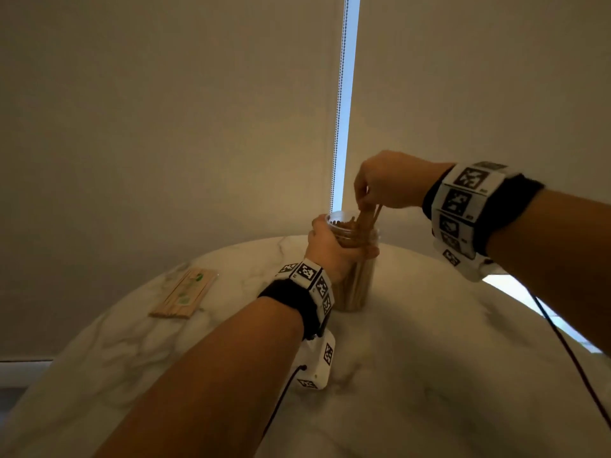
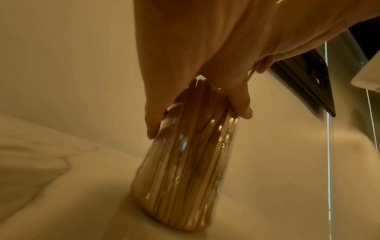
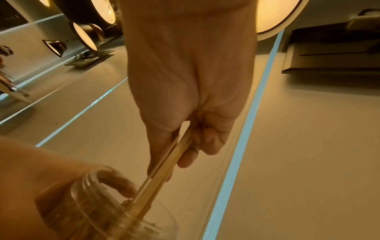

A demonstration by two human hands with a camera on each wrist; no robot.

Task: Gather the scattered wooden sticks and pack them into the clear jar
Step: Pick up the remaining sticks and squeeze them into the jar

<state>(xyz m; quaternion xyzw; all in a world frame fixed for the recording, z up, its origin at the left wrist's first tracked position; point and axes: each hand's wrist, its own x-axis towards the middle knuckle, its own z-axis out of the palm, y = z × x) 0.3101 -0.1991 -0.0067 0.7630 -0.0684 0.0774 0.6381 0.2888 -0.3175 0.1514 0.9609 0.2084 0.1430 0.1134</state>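
A clear jar stands on the round marble table, packed with upright wooden sticks. My left hand grips the jar around its upper part, thumb and fingers curled round the neck. My right hand hovers just above the jar's mouth and pinches a few wooden sticks; their lower ends reach into the opening. The right wrist view shows those sticks running from my fingers down into the threaded rim of the jar.
A flat pack of wooden sticks in clear wrapping lies at the table's left. A roller blind with a bead chain hangs behind the table. Thin cables trail from both wrist bands over the tabletop.
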